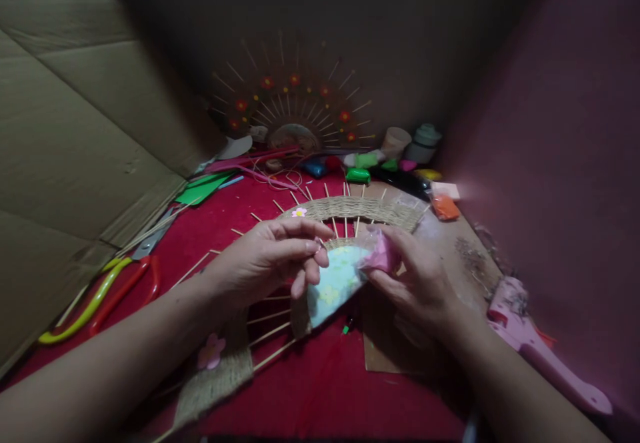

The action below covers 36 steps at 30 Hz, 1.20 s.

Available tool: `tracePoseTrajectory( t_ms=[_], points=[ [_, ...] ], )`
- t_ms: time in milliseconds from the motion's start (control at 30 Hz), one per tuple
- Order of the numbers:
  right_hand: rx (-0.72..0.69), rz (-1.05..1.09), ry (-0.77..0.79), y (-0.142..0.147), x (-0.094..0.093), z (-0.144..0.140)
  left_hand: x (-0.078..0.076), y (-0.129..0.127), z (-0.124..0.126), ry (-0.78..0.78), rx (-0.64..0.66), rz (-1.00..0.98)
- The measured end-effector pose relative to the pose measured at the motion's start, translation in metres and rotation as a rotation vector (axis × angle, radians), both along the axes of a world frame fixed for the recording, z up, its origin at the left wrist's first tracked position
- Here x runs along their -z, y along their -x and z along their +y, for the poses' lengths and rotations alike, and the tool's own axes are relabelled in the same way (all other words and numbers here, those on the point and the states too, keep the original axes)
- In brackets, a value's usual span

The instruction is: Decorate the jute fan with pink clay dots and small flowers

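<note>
My right hand (425,283) grips a small packet of pink clay (381,253) in clear plastic wrap. To its left, thumb and forefinger of my left hand (280,253) are pinched together at a tiny pinkish bit, too small to name. Below both hands lies a half-round fan-shaped frame of sticks with a woven band (370,209). Its light blue half-circle centre (327,289) carries pale flowers and is partly covered by my left hand. One pink flower (299,212) sits on the upper band and a larger pink flower (212,351) on the lower left part.
Yellow-and-red-handled scissors (115,289) lie at left beside a cardboard wall (75,129). A pink glue gun (545,356) rests at right. Behind stand a finished-looking flowered stick fan (295,103), clay packets such as a green one (358,175), an orange packet (445,207) and a jar (424,143).
</note>
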State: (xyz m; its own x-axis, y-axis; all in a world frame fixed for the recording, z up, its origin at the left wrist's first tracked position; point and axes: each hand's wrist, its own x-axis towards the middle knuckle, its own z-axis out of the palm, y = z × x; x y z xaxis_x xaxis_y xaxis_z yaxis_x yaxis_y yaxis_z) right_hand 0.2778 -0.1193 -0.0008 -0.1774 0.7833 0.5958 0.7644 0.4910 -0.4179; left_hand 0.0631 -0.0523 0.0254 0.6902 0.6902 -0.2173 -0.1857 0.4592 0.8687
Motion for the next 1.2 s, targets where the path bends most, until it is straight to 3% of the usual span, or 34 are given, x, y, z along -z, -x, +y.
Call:
tracePoseTrajectory(
  t_ms=[267,533,767,967,1200],
  points=[
    [0.013,0.021,0.027,-0.002,0.002,0.001,-0.002,0.001,0.002,0.074,-0.002,-0.023],
    [0.015,0.034,-0.006,-0.002,0.001,0.002,0.001,0.000,0.004,0.022,-0.040,-0.109],
    [-0.049,0.067,0.032,-0.002,0.003,0.002,0.001,0.002,0.002,0.034,-0.028,-0.058],
    [-0.053,0.041,0.081,0.000,0.004,-0.002,0.000,0.002,-0.006,-0.209,0.016,0.115],
    [-0.096,-0.068,0.034,0.007,0.004,-0.005,-0.001,0.000,-0.022,-0.505,0.023,0.294]
  ],
)
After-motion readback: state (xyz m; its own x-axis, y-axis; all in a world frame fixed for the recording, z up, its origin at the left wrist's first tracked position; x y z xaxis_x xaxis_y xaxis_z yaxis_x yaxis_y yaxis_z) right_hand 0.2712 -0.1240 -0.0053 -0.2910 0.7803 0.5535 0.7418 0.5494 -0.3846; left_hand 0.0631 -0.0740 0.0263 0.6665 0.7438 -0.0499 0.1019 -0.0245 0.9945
